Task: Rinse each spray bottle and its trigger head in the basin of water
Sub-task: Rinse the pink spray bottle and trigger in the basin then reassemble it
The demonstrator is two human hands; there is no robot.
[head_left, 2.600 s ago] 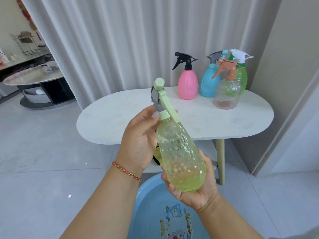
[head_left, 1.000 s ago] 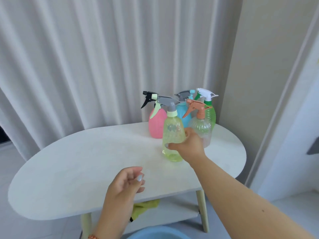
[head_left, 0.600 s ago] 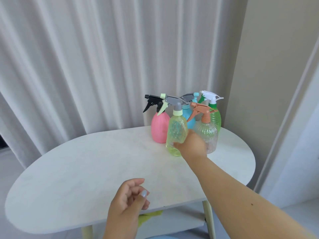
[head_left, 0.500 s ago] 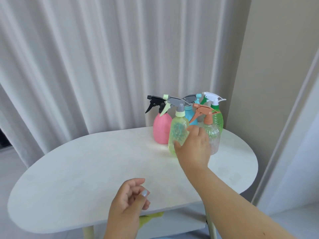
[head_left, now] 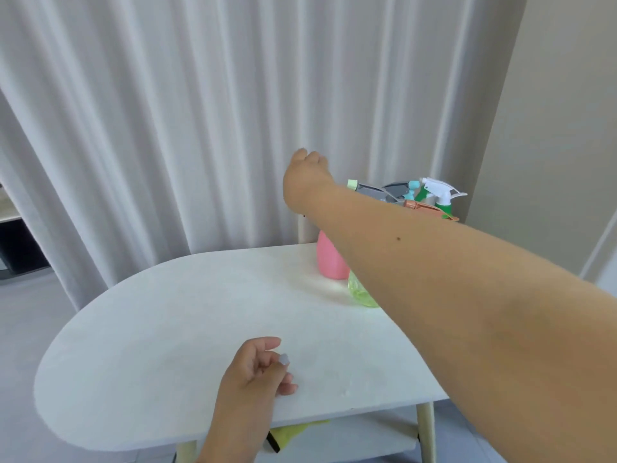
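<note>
Head view
Right hand: reached across to the counter's far edge, above the pink bottle. Only the back of the hand and the knuckles show, so I cannot tell whether its fingers are wide, narrow or round the bottle's top.
Pink bottle: upright at the far edge, long axis vertical, directly below the right hand; its head is hidden behind the wrist.
Left hand: over the near edge, fingers loosely curled and holding nothing, well apart from the bottles.
Nearer hand: the right, by a wide margin.
Yellow-green bottle: stands just beside the pink one, towards the near side, mostly hidden by the forearm.
Other bottles: the orange trigger head, white trigger head and a grey one with a teal tip cluster at the far right corner.
Counter: white, oval.
Basin: out of view.
Writing: no brand, label or readable text on anything visible.
Judgement: pink bottle looks next for rinsing; a straight lift would clear its neighbours.
</note>
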